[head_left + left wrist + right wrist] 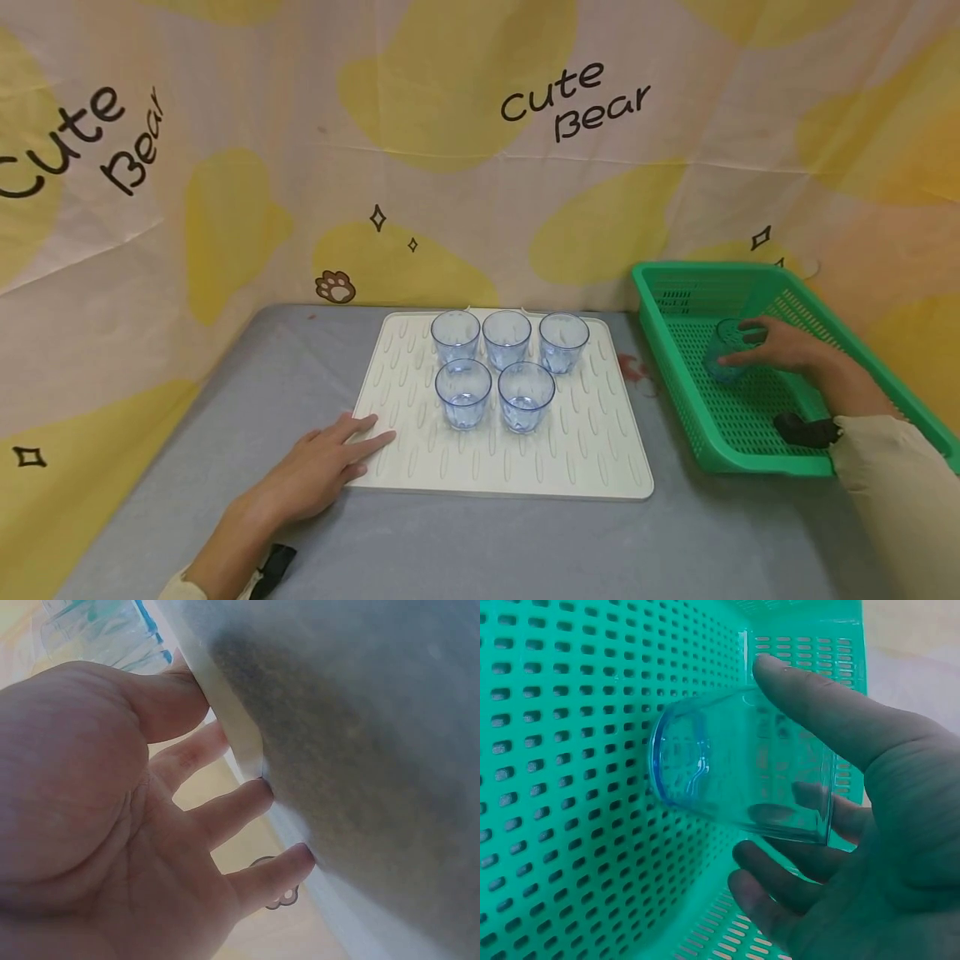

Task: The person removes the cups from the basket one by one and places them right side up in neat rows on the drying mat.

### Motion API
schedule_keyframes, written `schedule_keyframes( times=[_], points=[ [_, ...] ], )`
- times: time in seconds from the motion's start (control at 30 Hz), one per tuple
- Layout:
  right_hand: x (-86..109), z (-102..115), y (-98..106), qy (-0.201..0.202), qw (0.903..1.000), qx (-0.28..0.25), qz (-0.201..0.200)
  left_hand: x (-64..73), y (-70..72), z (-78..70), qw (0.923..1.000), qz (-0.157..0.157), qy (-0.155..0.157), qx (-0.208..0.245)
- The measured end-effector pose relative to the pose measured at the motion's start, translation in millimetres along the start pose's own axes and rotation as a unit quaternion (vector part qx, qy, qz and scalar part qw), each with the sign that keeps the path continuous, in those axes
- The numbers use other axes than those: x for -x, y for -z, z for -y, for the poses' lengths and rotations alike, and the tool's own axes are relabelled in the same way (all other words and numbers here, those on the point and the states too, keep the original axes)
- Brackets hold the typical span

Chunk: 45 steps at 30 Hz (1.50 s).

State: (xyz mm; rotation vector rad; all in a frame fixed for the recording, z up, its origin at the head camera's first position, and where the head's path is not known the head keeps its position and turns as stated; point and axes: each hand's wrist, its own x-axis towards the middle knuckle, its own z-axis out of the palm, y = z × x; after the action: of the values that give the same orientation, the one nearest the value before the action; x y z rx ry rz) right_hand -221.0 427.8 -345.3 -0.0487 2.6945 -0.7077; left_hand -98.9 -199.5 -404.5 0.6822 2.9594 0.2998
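Inside the green basket, my right hand (783, 346) is around a clear bluish drinking glass (727, 761). The thumb lies along one side of this glass, and curved fingers are at its other side, one showing through the wall. The glass's far end is close to the perforated basket floor. On the left, my left hand (322, 467) rests at the near left corner of a white ribbed drying mat (592, 458), fingers spread with the fingertips over its edge. Several matching glasses (463, 396) stand upright on the mat, three behind and two in front.
The green basket (675, 392) stands right of the mat, its wall rising between the two. A grey cloth (450, 550) covers the table. Behind hangs a yellow and cream printed curtain (450, 100), close to the mat's back edge.
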Motion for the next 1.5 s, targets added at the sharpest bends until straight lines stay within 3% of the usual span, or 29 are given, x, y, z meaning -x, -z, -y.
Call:
schedule_keyframes(
  times=[0.23,0.6,0.93,1.5],
  points=[
    [1.5,4,0,0.009,0.9998,-0.012,-0.01,-0.7,0.4,-0.6,1.0,0.006,0.003,-0.001],
    [3.6,9,1,0.037,0.9943,-0.082,-0.058,-0.8,0.9,-0.4,1.0,0.005,0.005,-0.003],
    [5.0,13,0,0.047,0.9897,-0.122,-0.059,-0.9,2.1,0.2,0.9999,0.009,0.01,-0.001],
    [8.5,14,0,0.058,0.9853,-0.129,-0.096,-2.3,-0.7,1.3,0.9997,0.016,0.018,0.0]
  ],
)
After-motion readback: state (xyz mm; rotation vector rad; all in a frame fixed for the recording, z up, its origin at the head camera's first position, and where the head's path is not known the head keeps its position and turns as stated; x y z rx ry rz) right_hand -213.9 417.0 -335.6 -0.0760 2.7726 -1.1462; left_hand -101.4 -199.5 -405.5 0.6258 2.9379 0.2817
